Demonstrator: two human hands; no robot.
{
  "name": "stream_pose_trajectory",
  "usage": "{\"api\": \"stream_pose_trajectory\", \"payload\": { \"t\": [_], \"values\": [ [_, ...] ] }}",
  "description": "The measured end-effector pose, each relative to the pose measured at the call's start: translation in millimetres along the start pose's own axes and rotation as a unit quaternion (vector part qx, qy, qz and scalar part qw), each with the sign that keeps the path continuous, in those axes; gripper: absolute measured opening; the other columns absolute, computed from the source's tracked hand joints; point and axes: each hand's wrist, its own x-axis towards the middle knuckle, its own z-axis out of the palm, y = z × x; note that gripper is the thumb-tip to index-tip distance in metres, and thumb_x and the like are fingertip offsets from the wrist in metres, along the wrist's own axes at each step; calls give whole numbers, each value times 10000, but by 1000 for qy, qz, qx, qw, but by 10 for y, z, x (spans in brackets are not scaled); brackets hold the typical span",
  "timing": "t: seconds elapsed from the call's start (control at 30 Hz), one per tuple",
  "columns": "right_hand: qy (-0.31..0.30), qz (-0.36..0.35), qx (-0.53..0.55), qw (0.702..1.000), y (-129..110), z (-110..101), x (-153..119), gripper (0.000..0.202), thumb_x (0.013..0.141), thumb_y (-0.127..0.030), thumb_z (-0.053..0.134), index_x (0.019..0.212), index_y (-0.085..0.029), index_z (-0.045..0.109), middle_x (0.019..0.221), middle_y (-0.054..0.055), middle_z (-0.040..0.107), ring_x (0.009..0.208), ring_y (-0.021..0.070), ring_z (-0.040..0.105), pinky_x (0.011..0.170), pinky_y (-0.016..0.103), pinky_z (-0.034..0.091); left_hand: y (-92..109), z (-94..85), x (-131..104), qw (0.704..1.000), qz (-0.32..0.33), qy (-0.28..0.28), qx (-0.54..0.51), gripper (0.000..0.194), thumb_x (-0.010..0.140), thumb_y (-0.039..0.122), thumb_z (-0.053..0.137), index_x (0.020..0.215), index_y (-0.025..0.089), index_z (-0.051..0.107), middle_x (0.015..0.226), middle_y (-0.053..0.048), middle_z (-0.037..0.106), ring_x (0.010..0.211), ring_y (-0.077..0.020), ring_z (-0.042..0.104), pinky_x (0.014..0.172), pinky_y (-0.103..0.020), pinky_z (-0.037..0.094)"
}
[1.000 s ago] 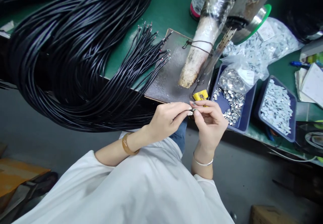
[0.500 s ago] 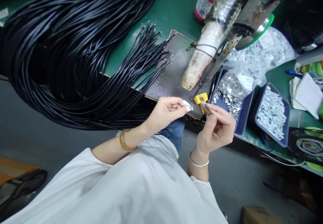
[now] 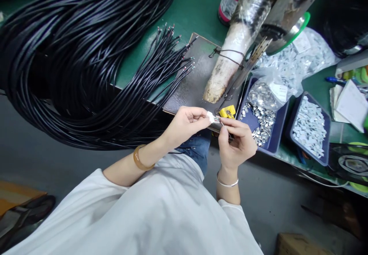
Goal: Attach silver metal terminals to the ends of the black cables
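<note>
Barely discernible small piece (image 3: 216,119), left fingers (image 3: 201,124) pinching it, black cables (image 3: 94,51) cropped

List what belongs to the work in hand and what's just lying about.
Likely work:
tiny unidentifiable item between left hand and right hand
long black cables
small silver metal pieces in dark-blue plastic tray

Seemingly lying about:
slim blue pen
white rectangular papers

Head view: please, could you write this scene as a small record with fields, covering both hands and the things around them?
Left hand: pinches a small item, too small to identify
Right hand: fingertips close to that item; contact unclear
Black cables: bundle at left, some ends over the dark board
Yellow block: near the right hand's fingertips
Left blue tray: metal pieces and a plastic bag
Right blue tray: pale flat pieces
</note>
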Motion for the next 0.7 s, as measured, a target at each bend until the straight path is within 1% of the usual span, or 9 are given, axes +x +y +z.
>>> {"api": "stream_pose_trajectory", "payload": {
  "t": [0.1, 0.2, 0.27, 0.4, 0.6, 0.7],
  "values": [
    [-3, -33, -23, 999, 33, 15, -2, 178, 834, -108, 691, 919, -255, 636, 987, 8, 766, 866, 172, 746, 746, 338, 619, 16, 13, 10, 1000, 2, 4, 11, 154, 727, 264, 748, 674, 128, 697, 579, 34, 545, 560, -61, 459, 569, -205, 400],
    [9, -51, -36, 998, 45, 37, 8, 208, 821, -87, 697, 928, -253, 634, 993, 10, 764, 873, 166, 742, 759, 330, 620, 19, 35, 27, 999, 16, 25, 44, 105, 715, 225, 731, 690, 126, 709, 639, 11, 629, 608, -76, 526, 613, -205, 439],
    [18, -56, -51, 997, 40, 49, 20, 209, 824, -87, 695, 940, -251, 639, 1002, 13, 759, 888, 166, 736, 774, 335, 621, 12, 51, 44, 997, 30, 38, 61, 76, 709, 202, 712, 698, 127, 714, 666, 2, 659, 630, -83, 552, 623, -202, 448],
    [10, -38, -74, 996, 16, 65, 48, 179, 860, -111, 669, 961, -257, 643, 1028, 18, 745, 944, 177, 725, 809, 366, 619, 3, 66, 78, 995, 48, 49, 72, 66, 708, 191, 691, 711, 131, 717, 678, 1, 673, 635, -86, 567, 615, -199, 452],
    [-6, 10, -24, 1000, 16, 82, 86, 139, 881, -150, 655, 968, -258, 637, 1056, 23, 723, 955, 181, 720, 776, 382, 642, 33, 60, 96, 993, 38, 73, 82, 86, 700, 214, 712, 705, 128, 707, 669, 2, 671, 617, -85, 563, 591, -199, 448],
    [-10, 19, -12, 1000, 11, 87, 103, 139, 878, -143, 658, 956, -256, 641, 1062, 25, 719, 959, 177, 715, 788, 385, 647, 46, 61, 97, 993, 44, 77, 83, 87, 699, 211, 713, 713, 125, 713, 660, 4, 676, 597, -79, 553, 579, -195, 447]
  ]
}}
